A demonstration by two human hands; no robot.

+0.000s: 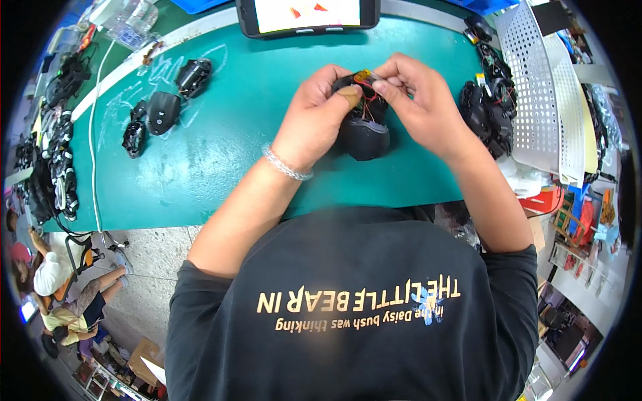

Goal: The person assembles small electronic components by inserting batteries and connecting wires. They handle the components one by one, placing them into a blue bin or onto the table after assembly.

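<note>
Over the green table, both hands hold an opened black rounded device. Its smooth black shell (366, 142) hangs below my fingers, and thin red wires (369, 100) come out of its inner side. My left hand (317, 110) grips the left part with thumb and fingers; a tan covering wraps the thumb tip. On the other side, my right hand (421, 100) is closed in a pinch by the wires, close to a small yellow-taped piece (364, 75) at the top edge. The fingertips hide much of the inside, so what exactly the right hand pinches is unclear.
Black shell parts (163, 112) lie left on the green table (234, 134). A lit screen device (307, 17) stands at the back. More black parts (491, 110) are piled right, beside a white perforated basket (531, 87). A white cable (93, 140) crosses the left side; people sit beyond.
</note>
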